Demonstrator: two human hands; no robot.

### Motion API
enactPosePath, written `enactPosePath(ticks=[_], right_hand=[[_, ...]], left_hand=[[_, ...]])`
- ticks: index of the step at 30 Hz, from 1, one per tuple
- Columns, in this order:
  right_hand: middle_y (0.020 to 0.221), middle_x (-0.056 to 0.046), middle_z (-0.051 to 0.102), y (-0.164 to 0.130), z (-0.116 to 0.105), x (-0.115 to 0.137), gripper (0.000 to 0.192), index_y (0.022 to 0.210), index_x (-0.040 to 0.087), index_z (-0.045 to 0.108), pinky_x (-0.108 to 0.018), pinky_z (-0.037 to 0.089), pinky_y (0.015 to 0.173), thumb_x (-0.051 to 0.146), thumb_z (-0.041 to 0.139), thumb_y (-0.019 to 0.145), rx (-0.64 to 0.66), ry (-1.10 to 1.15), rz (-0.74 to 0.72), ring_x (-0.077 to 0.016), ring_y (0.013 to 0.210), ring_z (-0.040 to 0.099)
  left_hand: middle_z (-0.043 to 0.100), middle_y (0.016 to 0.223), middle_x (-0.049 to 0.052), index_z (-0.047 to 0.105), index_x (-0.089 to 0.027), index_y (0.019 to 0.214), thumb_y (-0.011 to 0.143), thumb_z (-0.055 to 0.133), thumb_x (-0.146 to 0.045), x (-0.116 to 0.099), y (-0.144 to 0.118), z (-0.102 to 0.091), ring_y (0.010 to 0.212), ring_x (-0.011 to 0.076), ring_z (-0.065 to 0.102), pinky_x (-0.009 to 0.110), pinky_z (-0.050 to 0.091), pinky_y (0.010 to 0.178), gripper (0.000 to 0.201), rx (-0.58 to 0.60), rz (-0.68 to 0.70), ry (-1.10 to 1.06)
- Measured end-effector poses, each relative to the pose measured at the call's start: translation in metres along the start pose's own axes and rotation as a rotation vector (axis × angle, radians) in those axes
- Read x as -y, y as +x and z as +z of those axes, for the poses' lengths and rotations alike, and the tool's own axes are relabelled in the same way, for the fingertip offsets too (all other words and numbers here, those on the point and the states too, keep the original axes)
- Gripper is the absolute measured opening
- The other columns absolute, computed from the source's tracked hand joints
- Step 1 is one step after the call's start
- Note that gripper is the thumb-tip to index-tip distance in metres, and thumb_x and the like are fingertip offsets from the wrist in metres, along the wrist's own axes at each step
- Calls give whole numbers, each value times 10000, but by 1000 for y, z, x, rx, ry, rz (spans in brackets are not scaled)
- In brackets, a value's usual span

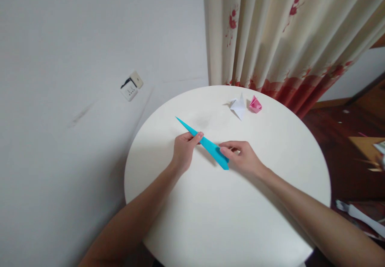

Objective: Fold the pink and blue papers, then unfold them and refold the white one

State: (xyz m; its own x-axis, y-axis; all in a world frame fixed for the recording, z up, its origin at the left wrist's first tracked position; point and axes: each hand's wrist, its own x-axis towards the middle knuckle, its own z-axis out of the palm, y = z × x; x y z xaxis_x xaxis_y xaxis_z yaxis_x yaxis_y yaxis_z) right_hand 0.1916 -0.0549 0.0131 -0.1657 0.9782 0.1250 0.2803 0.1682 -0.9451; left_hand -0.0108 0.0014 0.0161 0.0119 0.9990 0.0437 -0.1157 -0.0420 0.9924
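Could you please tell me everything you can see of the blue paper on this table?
The blue paper is a bright turquoise, smooth-looking sheet folded into a long, narrow shape. It has a sharp tip at one end and a wider, angled end at the other. It slants across, tip pointing away to the left, wide end nearer and to the right. The left hand pinches its middle; the right hand holds it near the wide end. It appears slightly raised over the white table.

One left hand (183, 150), one right hand (244, 157), one worktop (216, 215)
One blue paper (211, 147), one white paper (238, 107), one pink paper (255, 105), three altogether; one wall socket (129, 91); one curtain (258, 34).
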Motion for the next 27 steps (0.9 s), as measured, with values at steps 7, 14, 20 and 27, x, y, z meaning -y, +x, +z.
enactPosePath(ticks=[7,14,20,27], right_hand=[[534,37,412,-6,18,-4,442,577,162,550,-234,273,481,454,546,909,10,-2,12,-91,520,348],[553,35,405,-8,17,-4,443,600,161,547,-228,275,480,472,535,915,35,53,17,-94,538,347],[562,26,447,-10,16,3,429,627,156,598,-232,298,484,480,551,904,61,101,51,-100,539,380],[554,16,479,-12,17,4,449,607,168,591,-237,329,466,529,576,873,107,108,97,-112,519,415]], left_hand=[[723,765,33,769,-151,811,725,789,-392,8,-26,18,725,161,614,284,467,732,256,190,-74,35],[724,740,43,755,-137,742,700,811,-372,14,-32,21,699,163,609,287,462,704,245,255,-127,11],[699,700,30,769,-148,763,710,804,-365,8,-25,14,717,166,607,301,467,736,226,244,-95,-22],[685,794,64,748,-146,693,669,826,-359,-14,6,-5,757,141,571,290,452,714,228,4,-52,-203]])
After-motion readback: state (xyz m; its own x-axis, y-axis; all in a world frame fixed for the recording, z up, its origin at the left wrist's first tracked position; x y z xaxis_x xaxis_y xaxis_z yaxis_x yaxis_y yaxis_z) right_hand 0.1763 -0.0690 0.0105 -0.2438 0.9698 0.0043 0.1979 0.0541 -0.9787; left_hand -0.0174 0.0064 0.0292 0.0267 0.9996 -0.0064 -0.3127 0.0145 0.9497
